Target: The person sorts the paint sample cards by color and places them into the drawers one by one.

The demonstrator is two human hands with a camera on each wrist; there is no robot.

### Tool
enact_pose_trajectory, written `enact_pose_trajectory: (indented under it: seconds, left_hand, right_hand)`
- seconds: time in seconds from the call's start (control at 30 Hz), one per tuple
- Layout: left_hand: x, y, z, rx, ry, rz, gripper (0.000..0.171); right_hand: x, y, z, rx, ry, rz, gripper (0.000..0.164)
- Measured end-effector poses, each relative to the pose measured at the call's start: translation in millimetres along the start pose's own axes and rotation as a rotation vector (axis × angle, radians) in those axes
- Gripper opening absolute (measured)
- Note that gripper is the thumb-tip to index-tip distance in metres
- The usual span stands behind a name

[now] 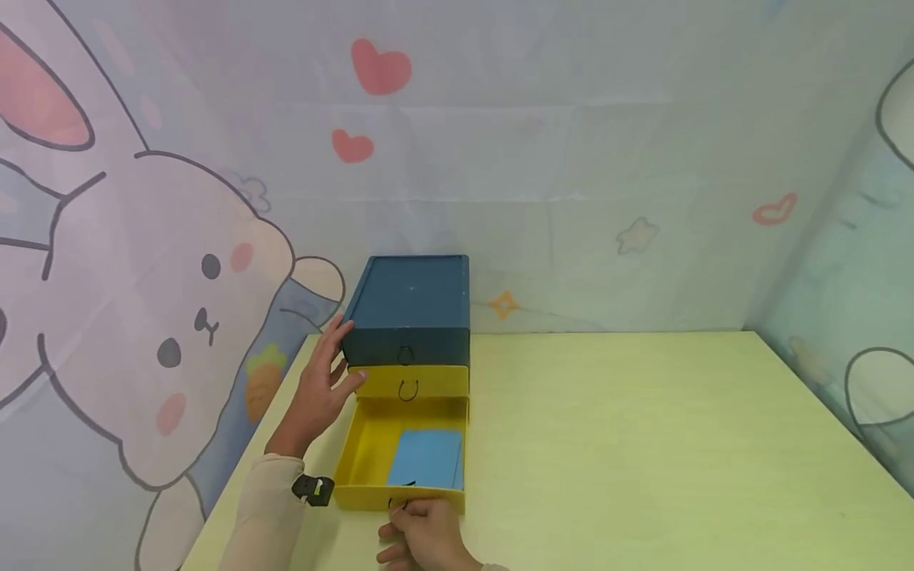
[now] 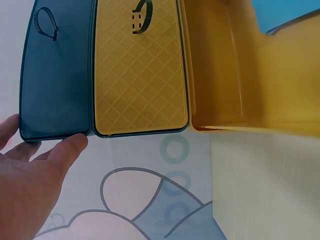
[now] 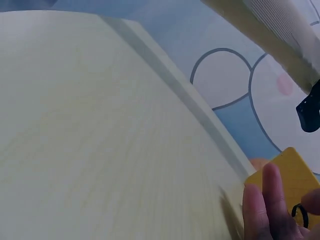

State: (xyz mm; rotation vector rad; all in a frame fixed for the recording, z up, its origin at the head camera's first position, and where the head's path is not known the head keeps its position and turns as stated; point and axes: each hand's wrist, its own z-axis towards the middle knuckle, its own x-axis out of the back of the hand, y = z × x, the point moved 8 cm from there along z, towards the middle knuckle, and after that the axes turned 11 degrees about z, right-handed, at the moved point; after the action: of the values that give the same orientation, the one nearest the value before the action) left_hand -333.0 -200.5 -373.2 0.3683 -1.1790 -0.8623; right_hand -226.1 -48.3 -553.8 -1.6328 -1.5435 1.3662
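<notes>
A small drawer cabinet (image 1: 410, 293) with a dark blue top stands on the table. My left hand (image 1: 320, 396) rests against its left side, fingers fairly straight, with the thumb near the front corner of the yellow middle drawer (image 1: 378, 382). In the left wrist view, the thumb touches the lower edge of the blue top drawer (image 2: 57, 90). The yellow bottom drawer (image 1: 367, 444) is pulled out toward me, and flat light-blue sheets (image 1: 426, 457) lie inside it. At its front, my right hand (image 1: 428, 533) pinches the black loop handle (image 3: 301, 215), other fingers extended.
Pale yellow-green tabletop (image 1: 628, 444) extends to the right of the cabinet. Behind it hangs a printed cloth backdrop (image 1: 571, 159) with a rabbit and hearts. A black wrist device (image 1: 312, 490) sits at my left sleeve.
</notes>
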Motion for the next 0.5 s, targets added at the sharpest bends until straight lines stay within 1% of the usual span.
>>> enact_pose_trajectory:
  seconds: [0.13,0.37,0.5]
  left_hand:
    - [0.4,0.2,0.9,0.003,-0.003,-0.004,0.071]
    - [-0.5,0.3,0.5,-0.001,-0.007,-0.01,0.07]
    - [-0.5,-1.4,0.6,-0.002,-0.001,-0.005,0.07]
  right_hand:
    - [1.3,-1.5,1.7,0.003,0.01,-0.013,0.021]
    - [2.3,-7.1,4.1,0.026,-0.007,-0.015,0.014]
    - [3.3,-13.7,9.1,0.04,-0.009,0.002,0.015]
